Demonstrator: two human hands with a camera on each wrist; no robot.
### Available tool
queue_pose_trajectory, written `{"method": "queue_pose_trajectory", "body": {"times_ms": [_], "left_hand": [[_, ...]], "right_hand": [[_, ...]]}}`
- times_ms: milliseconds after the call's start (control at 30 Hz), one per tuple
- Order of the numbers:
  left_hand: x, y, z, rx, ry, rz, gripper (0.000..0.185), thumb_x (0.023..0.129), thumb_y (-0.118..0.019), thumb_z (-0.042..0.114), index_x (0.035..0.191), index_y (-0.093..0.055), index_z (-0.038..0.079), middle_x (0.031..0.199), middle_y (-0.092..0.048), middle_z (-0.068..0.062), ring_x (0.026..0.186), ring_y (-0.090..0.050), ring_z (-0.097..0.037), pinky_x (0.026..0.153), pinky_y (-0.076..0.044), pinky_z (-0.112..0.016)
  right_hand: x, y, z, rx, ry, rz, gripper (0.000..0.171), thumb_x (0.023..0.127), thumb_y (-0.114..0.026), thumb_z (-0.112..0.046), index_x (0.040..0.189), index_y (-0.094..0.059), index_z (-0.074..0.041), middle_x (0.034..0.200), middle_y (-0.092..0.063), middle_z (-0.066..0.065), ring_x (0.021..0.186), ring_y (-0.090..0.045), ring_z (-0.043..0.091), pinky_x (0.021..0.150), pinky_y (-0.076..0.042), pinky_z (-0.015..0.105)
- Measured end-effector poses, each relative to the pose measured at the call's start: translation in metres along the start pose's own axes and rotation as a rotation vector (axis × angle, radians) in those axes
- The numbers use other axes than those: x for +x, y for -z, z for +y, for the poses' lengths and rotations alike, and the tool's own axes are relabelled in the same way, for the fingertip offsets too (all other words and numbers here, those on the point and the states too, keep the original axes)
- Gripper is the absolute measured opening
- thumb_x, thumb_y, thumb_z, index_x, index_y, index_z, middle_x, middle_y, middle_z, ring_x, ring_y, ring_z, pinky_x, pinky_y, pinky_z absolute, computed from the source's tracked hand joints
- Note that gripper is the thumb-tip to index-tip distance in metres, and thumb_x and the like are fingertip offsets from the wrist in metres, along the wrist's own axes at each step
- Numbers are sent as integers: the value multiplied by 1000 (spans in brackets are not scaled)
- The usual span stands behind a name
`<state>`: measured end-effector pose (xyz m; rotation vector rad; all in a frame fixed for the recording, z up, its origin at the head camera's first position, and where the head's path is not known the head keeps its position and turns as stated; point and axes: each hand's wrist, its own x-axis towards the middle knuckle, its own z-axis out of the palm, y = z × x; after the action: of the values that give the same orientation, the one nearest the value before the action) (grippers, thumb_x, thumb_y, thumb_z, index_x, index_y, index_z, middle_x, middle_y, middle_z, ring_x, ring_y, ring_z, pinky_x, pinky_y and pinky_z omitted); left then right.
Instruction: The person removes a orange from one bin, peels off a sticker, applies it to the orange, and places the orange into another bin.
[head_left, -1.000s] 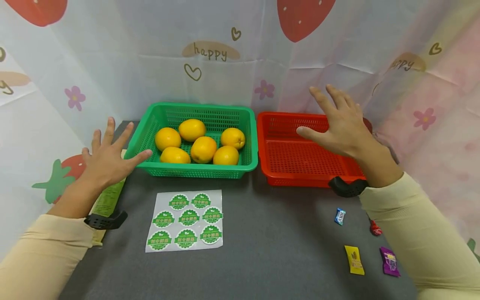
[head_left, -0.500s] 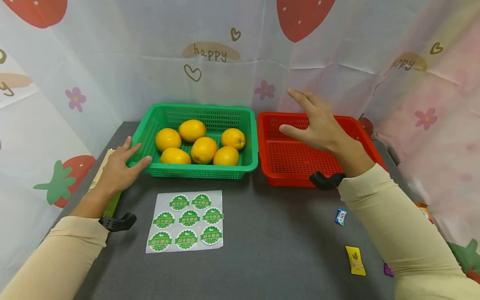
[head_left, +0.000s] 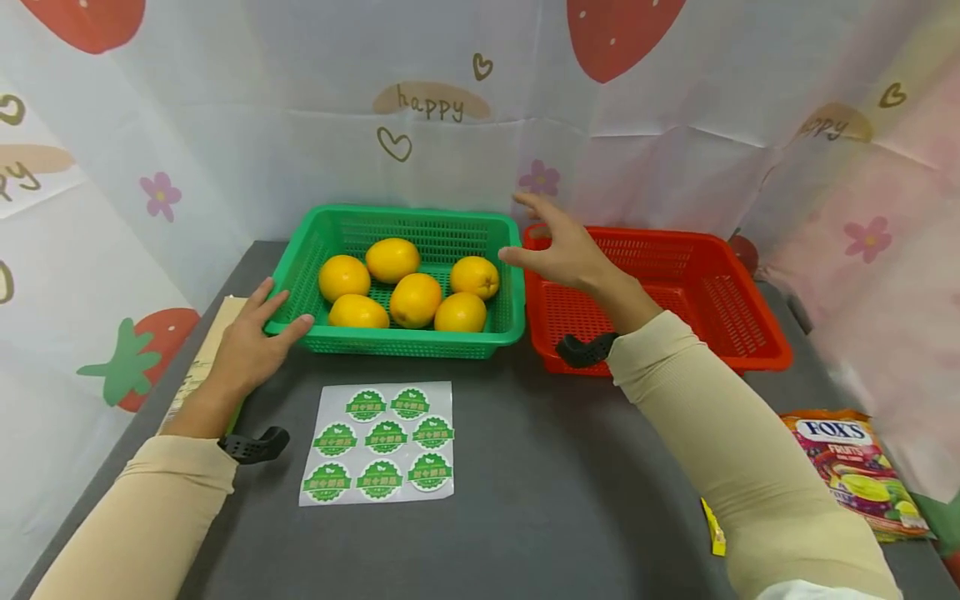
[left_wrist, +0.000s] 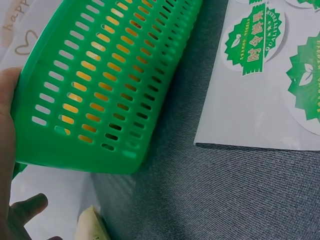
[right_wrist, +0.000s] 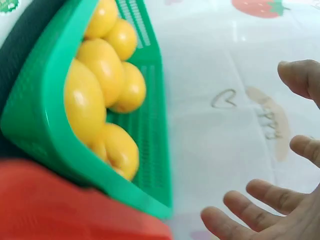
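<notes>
A green plastic basket (head_left: 405, 342) holds several oranges (head_left: 416, 300) at the back of the table. My left hand (head_left: 251, 342) is at its front left corner, thumb at the rim and fingers spread along the side; the left wrist view shows the slotted green wall beside that hand. Over the gap between the green basket and a red basket (head_left: 742, 312), my right hand (head_left: 562, 250) is raised with fingers extended, its thumb tip near the green basket's right rim. In the right wrist view the fingers (right_wrist: 270, 197) are spread apart with nothing between them.
A sheet of round green stickers (head_left: 378, 496) lies in front of the green basket. At the right are a FOX'S candy bag (head_left: 858, 475) and a yellow wrapped candy (head_left: 712, 529). A pale packet (head_left: 213, 342) lies left; a patterned curtain (head_left: 315, 158) stands behind.
My right hand has moved left from above the red basket to the green basket's right side. My left hand has come down to the green basket's left corner. The candy bag has come into view.
</notes>
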<state>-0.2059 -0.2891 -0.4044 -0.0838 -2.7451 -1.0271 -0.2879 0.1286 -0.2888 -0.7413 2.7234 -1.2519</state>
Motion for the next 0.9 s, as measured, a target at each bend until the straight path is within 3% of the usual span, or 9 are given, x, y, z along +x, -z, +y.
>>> {"method": "queue_pose_trajectory", "body": {"times_ms": [133,367,500,800,900], "left_hand": [[0,-1,-2,-9,-6,1,74,96,-57,46,147,-35,-3,158,-15,-14,139,-16,-44,105,-19,-63],[1,-2,-4,-15,-13,0,74,96,-56,46,147,-34,-3,158,-15,-13,139,-16,-46,104,-19,-64],[0,0,-4,-12,-11,-4,75,96,-55,47,147,-34,-3,159,-14,-13,139,-16,-46,104,-19,-64],[-2,1,-5,-16,-15,-5,75,96,-56,46,147,-35,-4,159,-14,-14,139,-16,-45,104,-19,-64],[-1,0,-6,-19,-23,-8,74,96,-55,46,147,-35,-4,159,-14,-14,140,-15,-45,104,-18,-63]], "right_hand": [[11,-20,-1,39,-64,-88,78,84,-71,-45,150,-31,-34,146,-36,6,125,-44,28,92,-44,45],[26,-47,3,169,-131,-249,74,86,-73,-26,149,-35,-25,144,-36,18,118,-50,31,91,-46,46],[34,-58,2,183,-174,-344,69,85,-71,-16,146,-41,-24,143,-36,19,117,-48,29,90,-46,48],[55,-73,2,32,-274,-566,66,83,-67,-5,144,-46,-19,146,-35,19,110,-47,31,79,-45,44],[61,-77,3,0,-316,-618,65,84,-66,-4,144,-45,-19,149,-32,17,117,-43,30,85,-45,44]]}}
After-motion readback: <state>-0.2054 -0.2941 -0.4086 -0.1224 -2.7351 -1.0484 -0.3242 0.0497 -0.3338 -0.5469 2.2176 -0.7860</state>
